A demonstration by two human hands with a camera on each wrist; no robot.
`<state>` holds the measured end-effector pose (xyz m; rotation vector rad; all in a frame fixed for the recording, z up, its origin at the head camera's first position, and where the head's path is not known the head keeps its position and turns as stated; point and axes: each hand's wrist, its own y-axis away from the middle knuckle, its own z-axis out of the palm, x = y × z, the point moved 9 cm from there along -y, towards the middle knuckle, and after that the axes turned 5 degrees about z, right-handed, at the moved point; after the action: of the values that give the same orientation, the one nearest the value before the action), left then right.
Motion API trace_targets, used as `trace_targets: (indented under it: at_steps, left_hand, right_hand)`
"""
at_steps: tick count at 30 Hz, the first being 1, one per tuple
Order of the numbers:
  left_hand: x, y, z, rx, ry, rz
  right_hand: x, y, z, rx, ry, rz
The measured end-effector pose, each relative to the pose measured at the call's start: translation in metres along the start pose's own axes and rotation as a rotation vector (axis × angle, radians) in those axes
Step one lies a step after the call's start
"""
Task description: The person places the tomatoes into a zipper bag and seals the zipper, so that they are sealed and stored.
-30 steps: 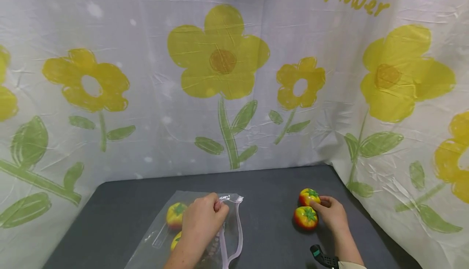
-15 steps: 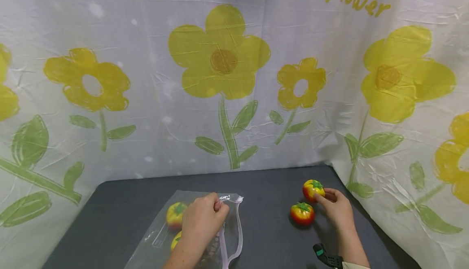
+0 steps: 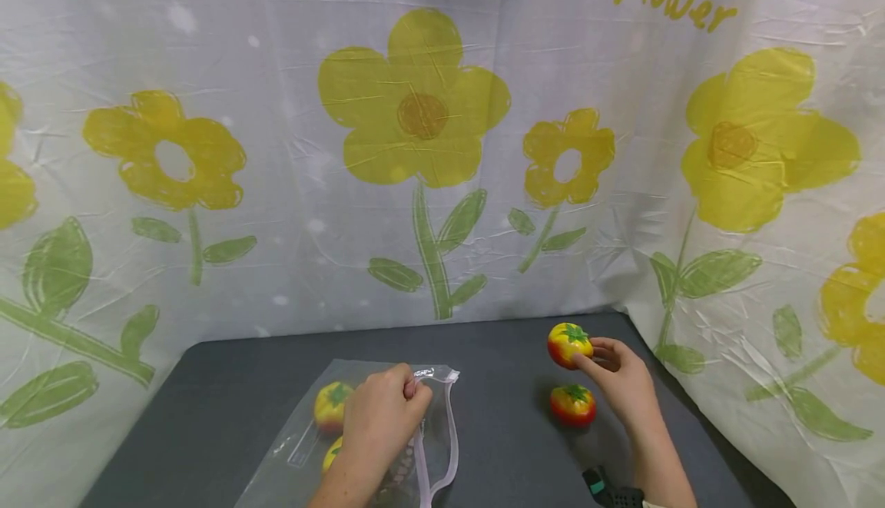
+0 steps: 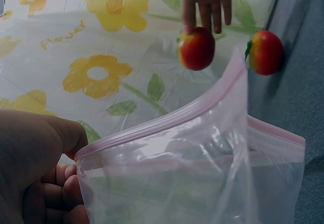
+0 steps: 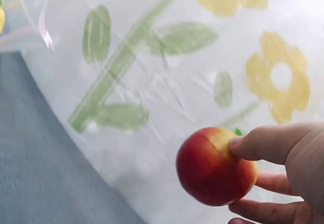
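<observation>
My right hand (image 3: 622, 385) pinches a red-and-yellow toy tomato (image 3: 568, 345) with a green star-shaped top, held up over the table. In the right wrist view, the thumb presses one side of this tomato (image 5: 216, 168) and fingers support the other. A similar tomato (image 3: 572, 406) sits on the table just below it. My left hand (image 3: 387, 408) grips the upper edge of a clear zip bag (image 3: 290, 450), whose pink-trimmed mouth gapes in the left wrist view. Inside the bag lie a yellow-red tomato (image 3: 330, 404) and another (image 3: 331, 454), partly hidden by my left forearm.
The dark grey table (image 3: 498, 385) stretches between the bag and the tomatoes. Behind it and along its right side hangs a white curtain (image 3: 290, 262) printed with yellow flowers. A black band (image 3: 611, 490) is on my right wrist.
My right hand has drawn one tomato away from the other, lifted it, and moved it left. The second tomato has shifted slightly on the table. My left hand stays on the bag.
</observation>
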<state>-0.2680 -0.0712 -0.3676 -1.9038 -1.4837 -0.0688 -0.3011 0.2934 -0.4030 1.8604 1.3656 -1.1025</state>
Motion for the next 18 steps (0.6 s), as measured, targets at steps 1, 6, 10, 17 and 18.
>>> trace_targets:
  at_steps: [1,6,10,17,18]
  left_hand:
    - [0.0,0.0,0.0,0.0,0.001,0.0]
    - [0.0,0.0,-0.001,0.009,0.001,0.003]
    - [0.001,0.0,-0.001,0.013,0.001,0.008]
    - [0.001,0.0,-0.002,0.011,-0.001,0.008]
    - [0.001,0.0,-0.002,0.011,-0.002,0.008]
  right_hand:
    - [-0.005,0.003,0.002,-0.009,0.001,-0.011]
    - [-0.025,0.015,0.016,-0.065,0.001,-0.045]
    - [-0.038,0.024,0.031,-0.1,0.007,-0.086]
    - [-0.054,0.036,0.059,-0.156,-0.019,-0.141]
    - [-0.055,0.038,0.063,-0.169,-0.027,-0.146]
